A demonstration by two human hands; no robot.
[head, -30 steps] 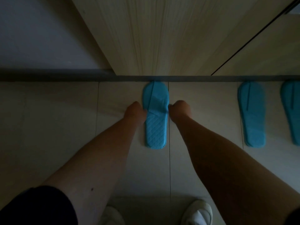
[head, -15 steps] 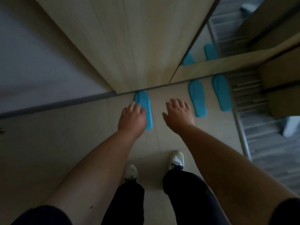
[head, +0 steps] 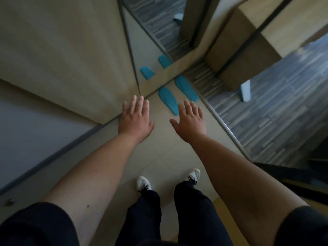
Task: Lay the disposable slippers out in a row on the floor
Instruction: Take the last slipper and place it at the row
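Note:
Two flat blue disposable slippers lie side by side on the pale tiled floor against a mirrored panel: one slipper [head: 168,100] nearer the middle and another slipper [head: 186,88] to its right. Their reflections [head: 147,72] show in the mirror. My left hand [head: 135,120] hovers open, palm down, fingers spread, and covers the spot where a third slipper lay. My right hand [head: 190,120] is open too, palm down, just in front of the nearer slipper. Neither hand holds anything.
A wooden cabinet door [head: 71,50] rises at the left, the mirror [head: 142,50] beside it. A metal threshold strip [head: 223,125] separates the tiles from grey striped flooring [head: 266,112] on the right. My white shoes [head: 143,182] stand on the tiles below.
My hands let go of the slipper by the cabinet base and opened. I rose and the view swung right and tilted, so that slipper is now hidden behind my left hand.

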